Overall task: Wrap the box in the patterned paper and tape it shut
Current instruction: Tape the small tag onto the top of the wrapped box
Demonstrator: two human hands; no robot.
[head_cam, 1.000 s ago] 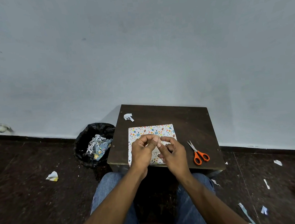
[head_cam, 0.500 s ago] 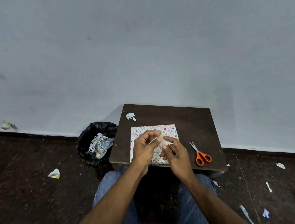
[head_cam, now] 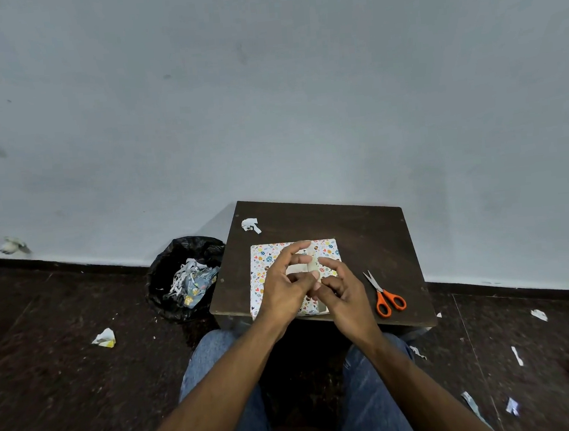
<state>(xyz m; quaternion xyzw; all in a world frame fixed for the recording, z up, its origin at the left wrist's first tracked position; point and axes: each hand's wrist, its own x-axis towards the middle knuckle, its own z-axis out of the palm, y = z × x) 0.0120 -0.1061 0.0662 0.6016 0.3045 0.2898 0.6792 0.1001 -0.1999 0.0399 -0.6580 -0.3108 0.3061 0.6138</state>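
A flat box wrapped in white paper with small coloured patterns (head_cam: pixel 263 262) lies on the dark wooden table (head_cam: pixel 364 236), near its front edge. Both hands hover just above the box's middle, fingertips meeting. My left hand (head_cam: pixel 288 289) pinches a pale strip of tape (head_cam: pixel 310 266) between thumb and fingers. My right hand (head_cam: pixel 343 294) has its fingers curled, pinching the same strip at its near end. The tape runs along the paper seam, partly hidden by my fingers.
Orange-handled scissors (head_cam: pixel 386 295) lie on the table right of the box. A paper scrap (head_cam: pixel 251 225) sits at the table's back left. A black bin (head_cam: pixel 182 279) full of paper cuttings stands left of the table. Scraps litter the floor (head_cam: pixel 104 338).
The hands have shifted slightly and the left fingers have spread, with a strip of tape now showing between both hands above the box. The box and scissors have not moved.
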